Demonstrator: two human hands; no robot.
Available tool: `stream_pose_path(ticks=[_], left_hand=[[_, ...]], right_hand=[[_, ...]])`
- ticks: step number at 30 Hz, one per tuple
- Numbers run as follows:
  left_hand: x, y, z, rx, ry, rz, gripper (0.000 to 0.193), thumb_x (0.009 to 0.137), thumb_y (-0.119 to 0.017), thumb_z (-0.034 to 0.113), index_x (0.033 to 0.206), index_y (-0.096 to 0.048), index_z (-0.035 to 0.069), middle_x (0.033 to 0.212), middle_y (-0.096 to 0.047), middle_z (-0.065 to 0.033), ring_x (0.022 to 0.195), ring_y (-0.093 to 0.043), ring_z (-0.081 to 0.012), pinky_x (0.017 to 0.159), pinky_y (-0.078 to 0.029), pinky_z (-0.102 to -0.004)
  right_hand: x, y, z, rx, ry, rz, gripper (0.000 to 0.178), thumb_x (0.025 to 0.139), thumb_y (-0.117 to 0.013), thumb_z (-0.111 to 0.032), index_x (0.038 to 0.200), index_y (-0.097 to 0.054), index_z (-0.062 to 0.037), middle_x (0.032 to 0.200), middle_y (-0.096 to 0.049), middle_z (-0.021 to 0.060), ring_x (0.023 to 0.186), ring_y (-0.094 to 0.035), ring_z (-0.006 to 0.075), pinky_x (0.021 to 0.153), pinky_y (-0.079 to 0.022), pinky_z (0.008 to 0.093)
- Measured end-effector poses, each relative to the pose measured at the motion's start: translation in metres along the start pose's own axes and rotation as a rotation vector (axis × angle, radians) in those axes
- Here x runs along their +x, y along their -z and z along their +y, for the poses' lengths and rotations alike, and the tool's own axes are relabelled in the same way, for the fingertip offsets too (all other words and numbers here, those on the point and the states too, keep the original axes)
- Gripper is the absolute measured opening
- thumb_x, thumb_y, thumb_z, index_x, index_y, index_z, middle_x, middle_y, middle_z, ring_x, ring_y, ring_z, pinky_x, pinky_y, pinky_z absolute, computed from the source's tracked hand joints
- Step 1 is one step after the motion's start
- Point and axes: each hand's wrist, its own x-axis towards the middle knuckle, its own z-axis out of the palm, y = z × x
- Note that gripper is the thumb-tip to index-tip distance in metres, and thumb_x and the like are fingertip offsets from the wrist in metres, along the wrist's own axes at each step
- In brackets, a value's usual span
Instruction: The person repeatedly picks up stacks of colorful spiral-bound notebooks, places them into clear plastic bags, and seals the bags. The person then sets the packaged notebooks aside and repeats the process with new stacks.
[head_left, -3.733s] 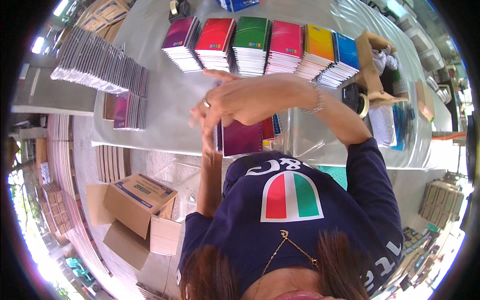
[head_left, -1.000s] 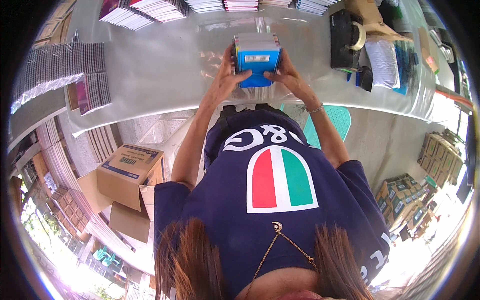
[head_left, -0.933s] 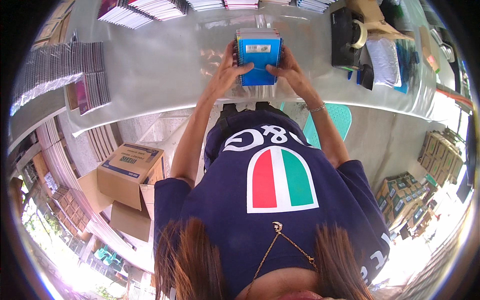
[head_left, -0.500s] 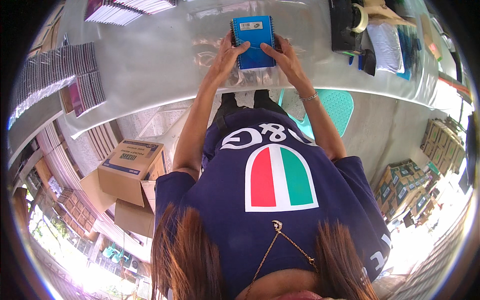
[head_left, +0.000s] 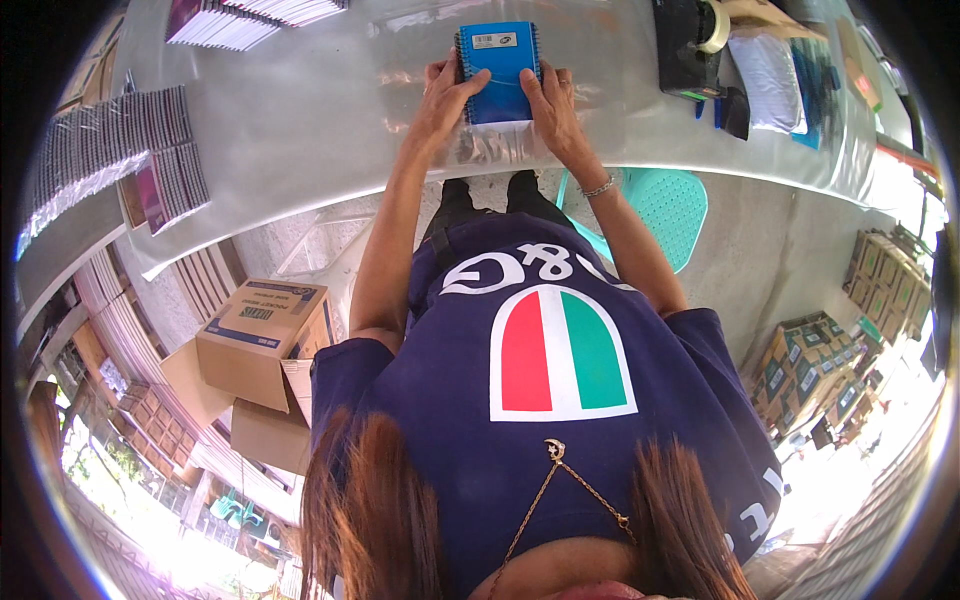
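Note:
A blue spiral-bound pocket notebook point(head_left: 499, 80) with a small white label lies at the far middle of the plastic-covered table point(head_left: 290, 120), upright to my view. Whether it is a single one or a stack I cannot tell. My left hand point(head_left: 442, 105) grips its left edge, thumb resting on the cover and fingers along the wire binding. On the opposite edge, my right hand point(head_left: 558, 115) holds it with the thumb near the cover's rim. The fingertips under and behind the notebook are hidden.
Stacked spiral notebooks point(head_left: 120, 145) stand at the table's left, with another pile point(head_left: 240, 20) behind. A black tape dispenser point(head_left: 687, 50) and a white plastic-wrapped pack point(head_left: 768, 85) lie right. An open cardboard box point(head_left: 262, 318) is lower left; a turquoise stool point(head_left: 668, 215) stands under the table's edge.
Both hands and the notebook have shifted slightly away from me and to the left. The right thumb has slid from the middle of the cover toward its right edge.

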Motion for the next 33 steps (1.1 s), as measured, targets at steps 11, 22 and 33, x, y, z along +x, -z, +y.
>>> stream_pose_path(ticks=[11, 22, 33], left_hand=[[-0.031, 0.021, -0.040, 0.423, -0.062, 0.561, 0.079, 0.089, -0.054, 0.058, 0.145, -0.038, 0.004, 0.146, -0.030, -0.0223, 0.137, -0.028, -0.0397, 0.111, -0.016, -0.0582], [-0.039, 0.000, -0.066, 0.598, -0.318, 0.667, 0.055, 0.099, -0.048, 0.033, 0.146, -0.038, 0.007, 0.156, -0.022, -0.0241, 0.146, -0.014, -0.0420, 0.113, -0.004, -0.0642], [-0.040, -0.005, -0.061, 0.536, -0.267, 0.780, 0.042, 0.095, -0.055, 0.033, 0.133, -0.057, 0.015, 0.151, -0.038, -0.0144, 0.143, -0.027, -0.0346, 0.115, -0.008, -0.0589]], right_hand=[[-0.023, 0.043, 0.027, -0.429, -0.079, 0.430, 0.055, 0.095, -0.056, -0.039, 0.137, -0.045, -0.0054, 0.126, -0.045, 0.0217, 0.118, -0.041, 0.0387, 0.102, -0.029, 0.0515], [-0.025, 0.035, 0.028, -0.494, 0.236, 0.319, 0.045, 0.082, -0.064, -0.008, 0.125, -0.051, -0.0076, 0.120, -0.051, 0.0191, 0.117, -0.044, 0.0340, 0.098, -0.033, 0.0486], [-0.025, 0.083, 0.049, 0.362, -0.226, 0.295, 0.025, 0.081, -0.077, -0.014, 0.094, -0.066, 0.0036, 0.076, -0.065, 0.0027, 0.069, -0.057, 0.0078, 0.063, -0.046, 0.0231]])
